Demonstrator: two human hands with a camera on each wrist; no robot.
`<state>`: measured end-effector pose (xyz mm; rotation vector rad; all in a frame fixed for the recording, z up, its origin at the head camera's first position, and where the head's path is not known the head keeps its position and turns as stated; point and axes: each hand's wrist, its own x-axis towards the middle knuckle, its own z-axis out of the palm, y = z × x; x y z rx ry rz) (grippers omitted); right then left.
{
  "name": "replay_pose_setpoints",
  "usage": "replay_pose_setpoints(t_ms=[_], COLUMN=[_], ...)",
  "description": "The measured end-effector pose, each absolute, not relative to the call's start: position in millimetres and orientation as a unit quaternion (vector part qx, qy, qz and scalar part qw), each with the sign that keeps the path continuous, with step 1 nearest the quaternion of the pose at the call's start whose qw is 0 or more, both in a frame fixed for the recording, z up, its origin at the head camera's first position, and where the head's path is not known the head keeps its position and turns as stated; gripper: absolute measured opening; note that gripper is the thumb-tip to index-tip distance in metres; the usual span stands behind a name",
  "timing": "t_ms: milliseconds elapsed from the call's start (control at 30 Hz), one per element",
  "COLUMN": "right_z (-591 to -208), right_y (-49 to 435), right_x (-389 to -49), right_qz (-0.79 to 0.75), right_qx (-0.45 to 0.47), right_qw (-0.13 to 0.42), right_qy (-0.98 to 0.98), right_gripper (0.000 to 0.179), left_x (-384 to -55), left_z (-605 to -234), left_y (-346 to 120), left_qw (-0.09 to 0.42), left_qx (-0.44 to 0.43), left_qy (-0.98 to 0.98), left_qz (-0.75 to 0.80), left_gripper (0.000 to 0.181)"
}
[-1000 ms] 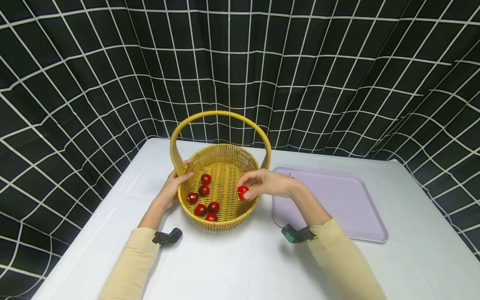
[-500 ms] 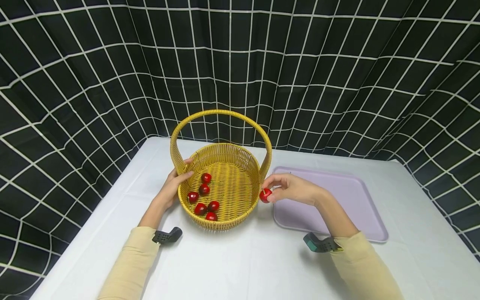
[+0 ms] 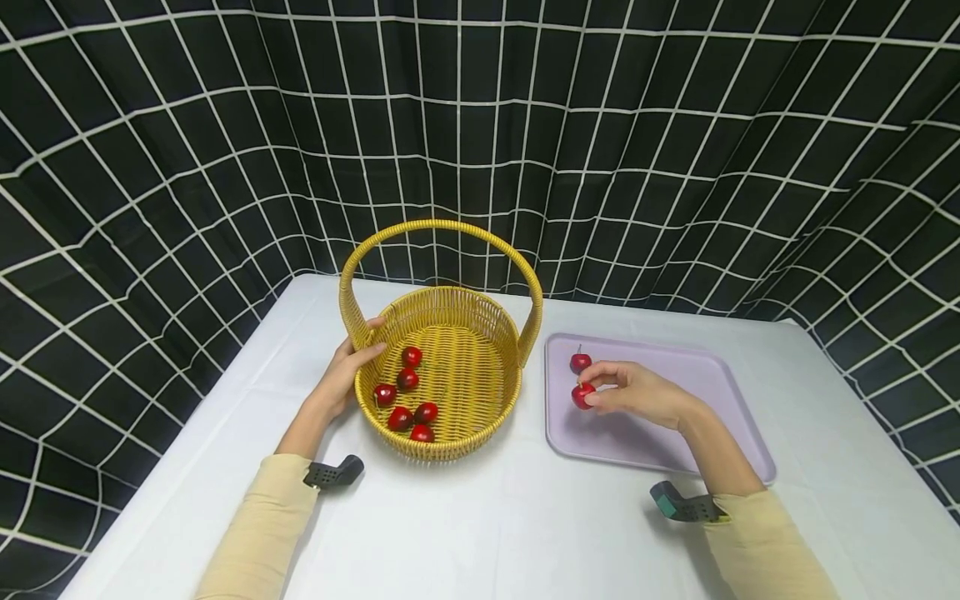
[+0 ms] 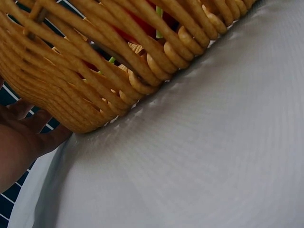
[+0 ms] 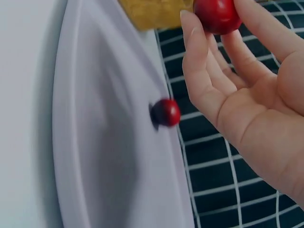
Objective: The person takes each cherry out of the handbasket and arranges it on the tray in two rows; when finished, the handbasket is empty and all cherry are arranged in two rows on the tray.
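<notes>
Between its thumb and fingertips my right hand (image 3: 637, 394) pinches a red cherry (image 3: 582, 396), held above the left part of a lilac tray (image 3: 675, 358). A second cherry (image 3: 581, 362) with a stem lies on the tray just behind it; the right wrist view shows this tray cherry (image 5: 165, 112) apart from the hand. My left hand (image 3: 347, 371) grips the left side of a yellow wicker basket (image 3: 480, 358) near the foot of its handle, thumb over the rim. Several dark red cherries (image 3: 407, 379) lie in the basket's left and front part.
A white cloth (image 3: 465, 533) covers the table under basket and tray. The basket's tall arched handle (image 3: 442, 225) rises over its opening. Black curtains (image 3: 480, 133) with a white grid stand behind and at both sides.
My right hand has carried the pinched cherry from over the basket rightward to above the tray. The tray's cherry has come into fuller view. My left hand and the basket stay put.
</notes>
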<state>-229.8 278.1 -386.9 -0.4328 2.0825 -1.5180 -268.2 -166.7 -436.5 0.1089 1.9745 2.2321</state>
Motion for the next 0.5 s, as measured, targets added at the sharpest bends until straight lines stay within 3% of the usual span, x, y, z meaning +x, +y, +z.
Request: replay_pose_setpoints(t_ms=[333, 500], right_z=[-398, -405], right_y=[301, 305], right_x=[-238, -245], right_qz=[-0.590, -0.607], right_qx=[-0.035, 0.024], right_qw=[0.204, 0.181], right_qy=[0.780, 0.773], right_gripper=[0.048, 0.046], left_x=[-267, -266], left_z=[-435, -435], left_y=[-166, -166], left_qw=[0.074, 0.075], left_qx=[0.042, 0.040], left_qy=[0.665, 0.661], left_qz=[0.742, 0.745], left_gripper=[0.054, 0.056])
